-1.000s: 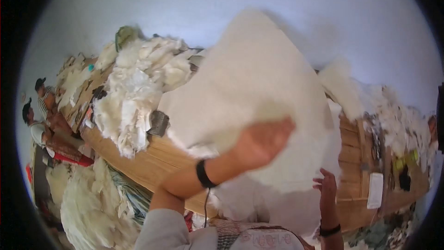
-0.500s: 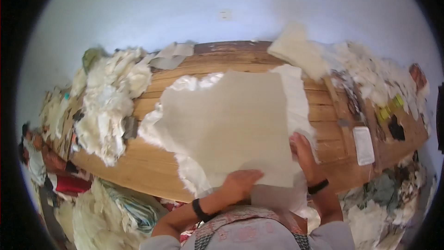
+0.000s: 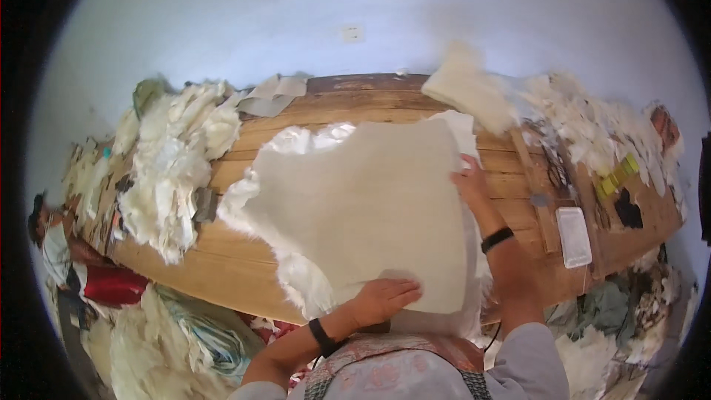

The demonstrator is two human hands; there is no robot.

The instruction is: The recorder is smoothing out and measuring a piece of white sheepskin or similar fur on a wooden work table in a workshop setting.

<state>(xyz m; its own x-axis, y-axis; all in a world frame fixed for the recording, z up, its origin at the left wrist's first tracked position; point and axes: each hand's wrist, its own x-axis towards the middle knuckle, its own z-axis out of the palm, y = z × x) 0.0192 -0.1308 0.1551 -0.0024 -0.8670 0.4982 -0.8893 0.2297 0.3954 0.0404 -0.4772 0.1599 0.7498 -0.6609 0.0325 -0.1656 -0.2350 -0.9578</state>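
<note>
The beige sheet (image 3: 363, 215) lies flat in front of you, over a white fur pelt (image 3: 302, 274) on the wooden table (image 3: 237, 263). In this view it is about as deep as it is wide, so you cannot pick a sure long axis. Its nearly straight right edge runs away from your body, leaning slightly left toward the far end; its left side slants inward as it comes toward you, and its near edge lies by your waist. Fur shows past the sheet on the left, with a paler strip along the right.

Your left hand (image 3: 386, 300) rests palm down on the sheet near its close edge, fingers straight, held together and pointing right. Your right hand (image 3: 468, 180) reaches farther forward to the sheet's right edge, fingers partly bent and pointing left; whether they pinch the edge or only touch it, you cannot tell. A black band (image 3: 497, 239) circles your right wrist.

To your left are a pile of white fur (image 3: 167, 170) and a dark grey block (image 3: 205, 205) touching its right side. A white rectangular tray (image 3: 574, 237) sits to your right, well apart from the sheet.
</note>
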